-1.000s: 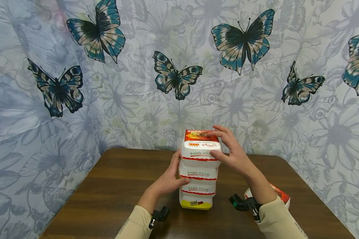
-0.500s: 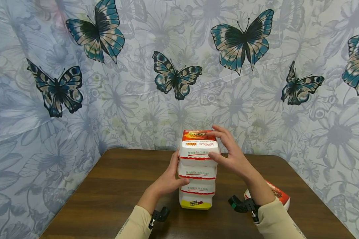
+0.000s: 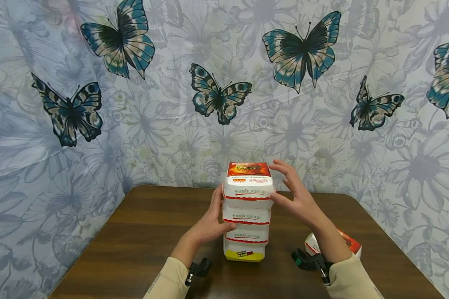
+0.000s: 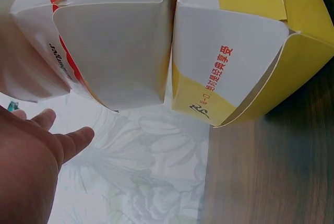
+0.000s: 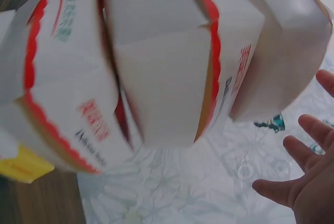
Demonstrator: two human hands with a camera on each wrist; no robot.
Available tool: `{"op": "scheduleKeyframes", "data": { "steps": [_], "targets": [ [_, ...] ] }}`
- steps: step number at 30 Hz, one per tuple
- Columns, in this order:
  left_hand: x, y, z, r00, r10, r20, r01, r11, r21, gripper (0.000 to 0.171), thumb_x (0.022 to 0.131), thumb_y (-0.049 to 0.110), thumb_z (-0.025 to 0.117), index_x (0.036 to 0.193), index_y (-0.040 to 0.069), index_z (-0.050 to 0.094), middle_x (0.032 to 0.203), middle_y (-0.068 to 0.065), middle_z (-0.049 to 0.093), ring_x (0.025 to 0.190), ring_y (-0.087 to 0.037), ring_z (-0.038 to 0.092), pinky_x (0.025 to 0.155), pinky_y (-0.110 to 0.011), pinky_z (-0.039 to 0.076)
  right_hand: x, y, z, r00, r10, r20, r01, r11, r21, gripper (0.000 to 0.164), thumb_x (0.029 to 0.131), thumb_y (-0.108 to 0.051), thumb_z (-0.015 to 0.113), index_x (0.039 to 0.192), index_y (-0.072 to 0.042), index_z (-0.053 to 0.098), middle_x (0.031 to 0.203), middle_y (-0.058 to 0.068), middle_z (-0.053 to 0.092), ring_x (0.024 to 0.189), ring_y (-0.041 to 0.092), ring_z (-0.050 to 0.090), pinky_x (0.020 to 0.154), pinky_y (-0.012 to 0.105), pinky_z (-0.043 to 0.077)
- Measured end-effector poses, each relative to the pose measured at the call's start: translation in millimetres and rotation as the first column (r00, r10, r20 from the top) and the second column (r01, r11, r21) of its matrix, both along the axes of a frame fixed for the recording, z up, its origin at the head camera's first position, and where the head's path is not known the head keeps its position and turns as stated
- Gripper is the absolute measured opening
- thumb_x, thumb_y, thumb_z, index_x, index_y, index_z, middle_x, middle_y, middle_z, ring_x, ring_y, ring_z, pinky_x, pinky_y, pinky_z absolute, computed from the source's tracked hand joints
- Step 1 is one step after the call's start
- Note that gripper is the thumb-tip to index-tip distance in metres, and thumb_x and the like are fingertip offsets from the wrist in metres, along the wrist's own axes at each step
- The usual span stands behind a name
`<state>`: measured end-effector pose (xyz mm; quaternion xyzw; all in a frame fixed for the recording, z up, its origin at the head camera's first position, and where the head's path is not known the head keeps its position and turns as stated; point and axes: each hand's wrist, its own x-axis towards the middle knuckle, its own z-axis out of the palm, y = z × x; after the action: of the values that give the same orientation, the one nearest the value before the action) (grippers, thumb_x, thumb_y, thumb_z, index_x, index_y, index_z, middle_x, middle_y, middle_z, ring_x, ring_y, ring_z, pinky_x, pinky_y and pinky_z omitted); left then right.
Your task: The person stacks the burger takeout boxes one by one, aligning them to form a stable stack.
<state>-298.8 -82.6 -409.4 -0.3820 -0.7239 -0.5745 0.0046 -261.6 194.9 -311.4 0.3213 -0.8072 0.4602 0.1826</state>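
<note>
Several paper burger boxes stand in an upright, slightly uneven stack on the table. The top burger box (image 3: 249, 185) has a red lid with a burger picture; white burger boxes (image 3: 246, 216) sit below it, over a yellow-based burger box (image 4: 224, 62). My left hand (image 3: 209, 224) rests along the stack's left side, thumb at the front of a lower box; in the left wrist view some fingers (image 4: 75, 143) extend straight, apart from the cartons. Beside the top box, my right hand (image 3: 297, 199) is spread, fingertips close to its right edge. Those fingers (image 5: 300, 151) appear extended and hold nothing.
Another red-lidded burger box (image 3: 351, 243) lies on the brown wooden table (image 3: 153, 232) at the right, partly hidden by my right forearm. Behind the table hangs a floral backdrop (image 3: 164, 137) with butterflies. Both wrists wear black camera mounts (image 3: 310, 261).
The top burger box has shifted slightly left, more in line with the stack. My right hand has come off its lid and front and drawn to the right. My left hand stays put.
</note>
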Motion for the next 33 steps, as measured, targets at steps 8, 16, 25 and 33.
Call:
{"op": "scheduleKeyframes", "data": {
  "steps": [8,16,25,33],
  "targets": [
    [-0.2,-1,-0.4,1.000,0.021,0.004,-0.021,1.000,-0.013,0.113,0.081,0.064,0.072,0.156,0.044,-0.009,0.163,0.011,-0.001,0.148,-0.033,0.020,0.112,-0.063,0.034,11.3,23,-16.4,0.999,-0.030,-0.017,0.030,0.999,-0.022,0.062,0.091,-0.003,0.061,0.148,-0.015,0.042,0.162,0.005,0.027,0.149,0.010,0.025,0.113,0.070,0.025],
    [2.1,-2,3.0,0.999,0.047,0.019,-0.046,0.999,-0.021,0.113,0.079,0.066,0.072,0.156,0.046,-0.009,0.163,0.010,0.001,0.149,-0.035,0.016,0.111,-0.069,0.031,31.9,54,-40.4,0.975,-0.218,-0.035,0.218,0.976,-0.020,0.014,0.098,-0.003,0.060,0.105,-0.014,0.064,0.157,0.004,0.039,0.144,0.003,0.033,0.109,0.032,0.033],
    [1.7,-3,2.2,0.999,0.040,0.027,-0.040,0.999,-0.010,0.115,0.079,0.065,0.073,0.155,0.046,-0.010,0.164,0.011,0.000,0.151,-0.035,0.014,0.111,-0.070,0.030,47.7,91,-74.9,0.934,-0.357,-0.006,0.357,0.933,0.048,0.014,0.102,-0.008,0.056,0.106,-0.016,0.066,0.154,0.003,0.043,0.138,-0.010,0.031,0.099,0.054,0.036],
    [2.1,-1,3.8,0.998,0.052,0.027,-0.051,0.999,-0.018,0.114,0.078,0.065,0.074,0.155,0.047,-0.008,0.164,0.012,-0.001,0.150,-0.036,0.014,0.110,-0.070,0.031,69.9,121,-96.6,0.884,-0.448,0.134,0.440,0.894,0.083,0.038,0.102,-0.017,0.057,0.140,-0.014,0.051,0.160,-0.009,0.029,0.145,-0.005,0.019,0.113,0.040,0.032]
  ]
}}
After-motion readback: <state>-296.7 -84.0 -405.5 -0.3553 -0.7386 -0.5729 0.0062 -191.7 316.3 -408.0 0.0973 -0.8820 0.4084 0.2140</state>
